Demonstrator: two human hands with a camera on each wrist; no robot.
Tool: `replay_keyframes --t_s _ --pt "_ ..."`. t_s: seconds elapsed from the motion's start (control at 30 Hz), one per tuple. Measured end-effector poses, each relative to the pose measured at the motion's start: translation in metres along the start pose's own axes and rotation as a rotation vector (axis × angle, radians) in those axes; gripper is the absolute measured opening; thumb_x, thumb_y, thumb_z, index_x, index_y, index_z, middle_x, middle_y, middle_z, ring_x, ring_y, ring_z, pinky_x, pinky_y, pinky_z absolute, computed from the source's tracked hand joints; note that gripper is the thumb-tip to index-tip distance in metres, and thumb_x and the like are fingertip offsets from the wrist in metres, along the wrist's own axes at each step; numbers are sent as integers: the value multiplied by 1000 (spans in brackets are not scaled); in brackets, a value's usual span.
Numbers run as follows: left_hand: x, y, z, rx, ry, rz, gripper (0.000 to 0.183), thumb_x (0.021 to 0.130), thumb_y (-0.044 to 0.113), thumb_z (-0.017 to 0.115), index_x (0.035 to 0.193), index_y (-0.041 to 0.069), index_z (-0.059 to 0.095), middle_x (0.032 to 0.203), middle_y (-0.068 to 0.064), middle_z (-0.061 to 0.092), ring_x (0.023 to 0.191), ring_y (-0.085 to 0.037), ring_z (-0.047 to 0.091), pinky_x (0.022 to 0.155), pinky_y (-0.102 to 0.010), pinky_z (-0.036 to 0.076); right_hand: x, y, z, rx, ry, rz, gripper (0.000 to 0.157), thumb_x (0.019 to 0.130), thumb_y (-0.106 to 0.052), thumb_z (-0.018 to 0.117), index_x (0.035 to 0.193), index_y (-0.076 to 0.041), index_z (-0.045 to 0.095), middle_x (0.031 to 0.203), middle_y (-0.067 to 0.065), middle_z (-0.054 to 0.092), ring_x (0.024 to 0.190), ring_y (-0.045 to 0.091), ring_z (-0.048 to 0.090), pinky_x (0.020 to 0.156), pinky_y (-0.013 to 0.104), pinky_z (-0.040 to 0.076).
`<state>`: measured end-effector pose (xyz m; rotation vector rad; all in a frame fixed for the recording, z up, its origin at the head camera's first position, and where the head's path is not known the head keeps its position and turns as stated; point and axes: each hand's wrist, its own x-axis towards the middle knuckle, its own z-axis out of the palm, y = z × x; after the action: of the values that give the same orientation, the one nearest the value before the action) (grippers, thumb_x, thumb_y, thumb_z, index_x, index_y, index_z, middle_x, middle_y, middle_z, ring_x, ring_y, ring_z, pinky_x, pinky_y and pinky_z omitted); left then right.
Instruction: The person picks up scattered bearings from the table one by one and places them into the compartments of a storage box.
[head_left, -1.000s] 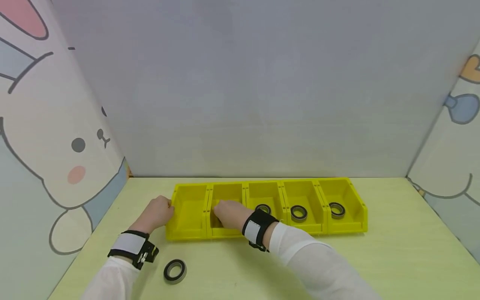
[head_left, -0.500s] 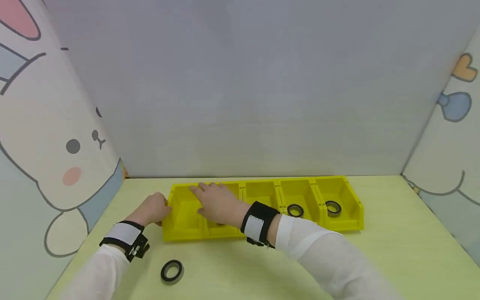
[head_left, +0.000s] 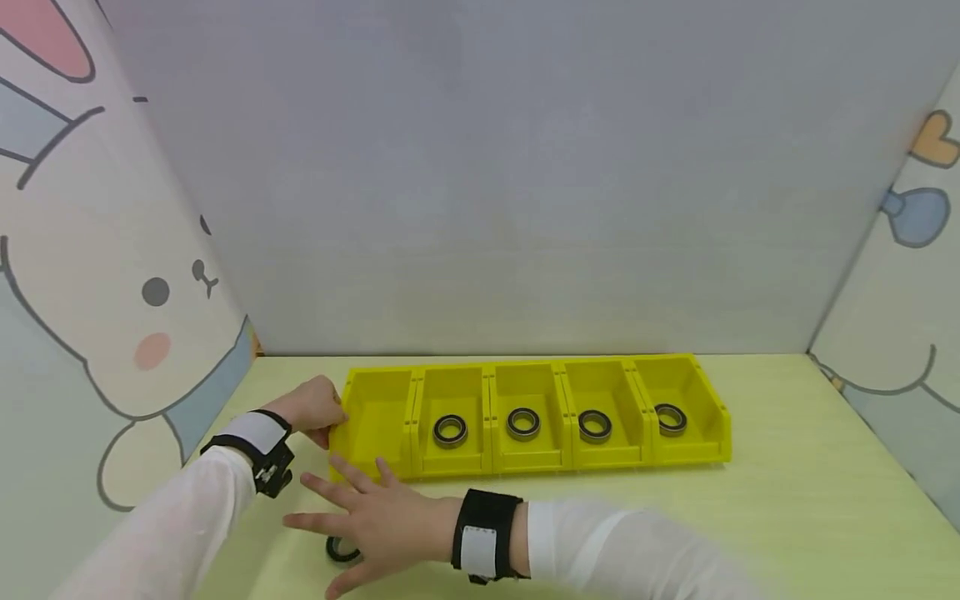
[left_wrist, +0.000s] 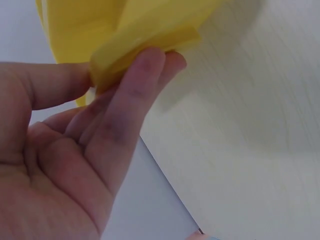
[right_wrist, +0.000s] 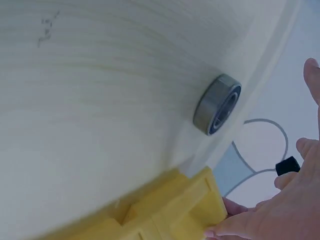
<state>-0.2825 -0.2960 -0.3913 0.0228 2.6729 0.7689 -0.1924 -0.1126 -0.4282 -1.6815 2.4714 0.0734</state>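
Note:
A row of joined yellow bins (head_left: 378,421) stands on the table. My left hand (head_left: 317,408) holds the row's left end wall; in the left wrist view the thumb and fingers (left_wrist: 127,107) pinch its yellow edge. My right hand (head_left: 390,525) is spread with straight fingers in front of the leftmost bin, over a ball bearing (head_left: 333,547) on the table. The hand partly hides that bearing in the head view. In the right wrist view the same bearing (right_wrist: 206,112) shows whole, apart from the fingers.
Each of the other bins holds one bearing, such as the second bin's bearing (head_left: 450,444) and the rightmost bin's bearing (head_left: 672,431). A grey wall (head_left: 525,208) rises behind the table (head_left: 810,500), and printed panels (head_left: 97,292) flank it.
My right hand has come out of the second bin, leaving a bearing there, and moved toward me and left over the loose bearing, fingers spreading. My left hand stays at the bin's edge.

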Motion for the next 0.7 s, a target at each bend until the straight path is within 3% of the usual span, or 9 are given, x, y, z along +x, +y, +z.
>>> replay_keyframes --t_s 0.33,0.57,0.7 --pt "1 3 -1 41 -20 -60 17 88 6 57 84 -7 65 71 -9 66 53 -18 65 58 -31 55 5 -7 35 44 -108 -161 65 94 -54 36 148 -43 2 157 -11 -7 145 14 0 112 34 24" --pt "1 5 -2 40 -16 -80 17 89 7 57 82 -6 65 72 -8 65 53 -16 64 59 -31 55 8 -2 37 27 -148 -171 53 98 -44 39 148 -37 23 157 -13 5 144 9 4 111 26 25" --pt "2 3 -1 42 -14 -76 18 89 8 57 81 -6 65 71 -8 65 52 -16 64 59 -31 55 12 0 39 24 -126 -178 50 97 -43 42 146 -34 31 155 -13 15 144 8 10 111 22 22"
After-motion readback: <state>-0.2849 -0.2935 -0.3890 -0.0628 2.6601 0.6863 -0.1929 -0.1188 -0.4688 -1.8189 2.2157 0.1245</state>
